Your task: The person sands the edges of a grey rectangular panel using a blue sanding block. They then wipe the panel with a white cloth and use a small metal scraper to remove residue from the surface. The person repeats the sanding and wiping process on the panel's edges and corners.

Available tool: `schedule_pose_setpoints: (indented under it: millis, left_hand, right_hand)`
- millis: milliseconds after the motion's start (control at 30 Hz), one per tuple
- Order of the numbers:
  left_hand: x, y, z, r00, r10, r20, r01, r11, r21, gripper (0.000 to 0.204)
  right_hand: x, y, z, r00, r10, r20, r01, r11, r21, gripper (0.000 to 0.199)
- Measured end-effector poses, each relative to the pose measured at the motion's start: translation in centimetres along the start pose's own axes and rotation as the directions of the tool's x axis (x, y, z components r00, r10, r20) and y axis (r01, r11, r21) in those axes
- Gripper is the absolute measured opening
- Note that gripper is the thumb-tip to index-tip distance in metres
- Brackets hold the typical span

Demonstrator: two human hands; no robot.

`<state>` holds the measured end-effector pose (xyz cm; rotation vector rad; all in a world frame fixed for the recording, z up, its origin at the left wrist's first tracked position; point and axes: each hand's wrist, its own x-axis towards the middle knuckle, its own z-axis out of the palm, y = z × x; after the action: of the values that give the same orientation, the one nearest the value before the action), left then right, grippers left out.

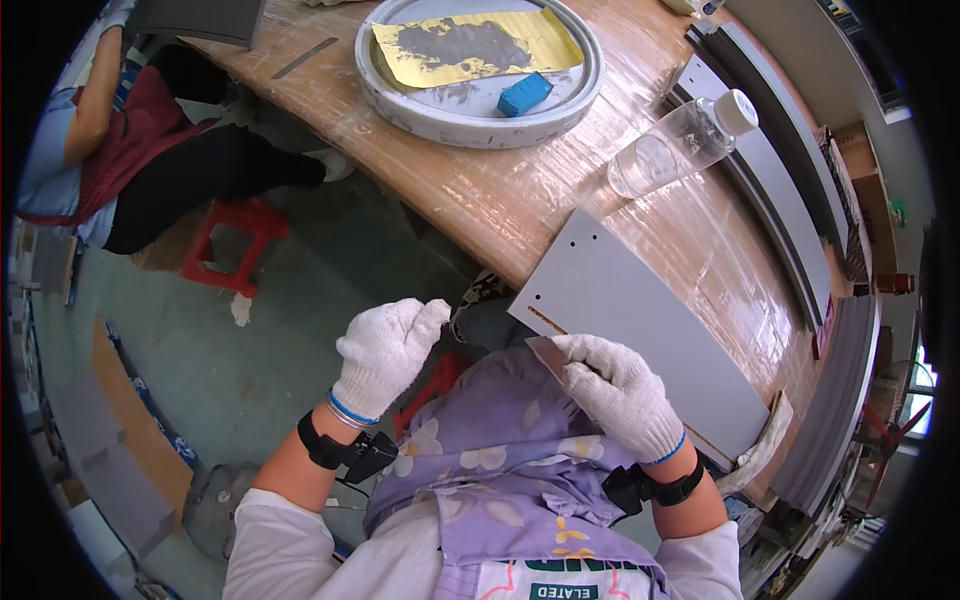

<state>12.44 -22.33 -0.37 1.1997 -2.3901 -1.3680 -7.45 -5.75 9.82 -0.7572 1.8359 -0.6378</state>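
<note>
White knitted gloves cover both hands. My left hand [388,352] is raised beside the table edge, thumb and fingers pinched together; whatever may be between them is too small to make out. My right hand [622,392] grips a thin, flat brownish-grey piece [546,356], which sticks out past the fingertips over my lap. Beside that hand, a grey panel [650,325] with several small holes and a brownish slot along its near edge lies at the table's front edge. My right hand overlaps this near edge; I cannot tell whether they touch.
On the film-covered table [460,195] stands a round grey lid [480,130] with a putty-smeared yellow sheet [480,50] and a blue block [525,94]. A clear bottle [655,160] lies behind the panel. Long dark-edged panels [770,180] sit at right. Another person [150,160] is at left near a red stool [235,240].
</note>
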Motion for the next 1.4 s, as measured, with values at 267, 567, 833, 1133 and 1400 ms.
schedule_pose_setpoints:
  millis: [267,567,833,1133,1400]
  left_hand:
    - [0.8,7.4,2.7,0.639,0.762,-0.102,-0.638,0.599,0.484,0.050]
    - [6.2,10.9,9.0,0.659,0.715,0.233,-0.722,0.513,0.464,0.083]
    - [5.4,7.7,2.4,0.767,0.639,-0.050,-0.309,0.437,0.845,0.065]
    - [2.9,14.2,10.7,0.658,0.719,0.226,-0.631,0.361,0.687,0.058]
    - [2.7,16.0,14.5,0.609,0.687,0.396,-0.734,0.299,0.610,0.067]
  right_hand:
    - [-1.1,5.2,-2.4,0.837,0.118,-0.534,0.234,0.805,0.545,0.028]
    - [-1.5,9.4,-2.9,0.836,0.102,-0.539,0.386,0.590,0.710,0.027]
    - [0.5,12.9,-8.1,0.788,0.062,-0.612,0.465,0.591,0.659,0.018]
    - [-3.0,12.3,-8.0,0.562,-0.376,-0.737,0.122,0.919,-0.376,0.052]
    - [-15.0,23.6,-15.7,0.162,-0.182,-0.970,-0.726,0.643,-0.242,0.078]
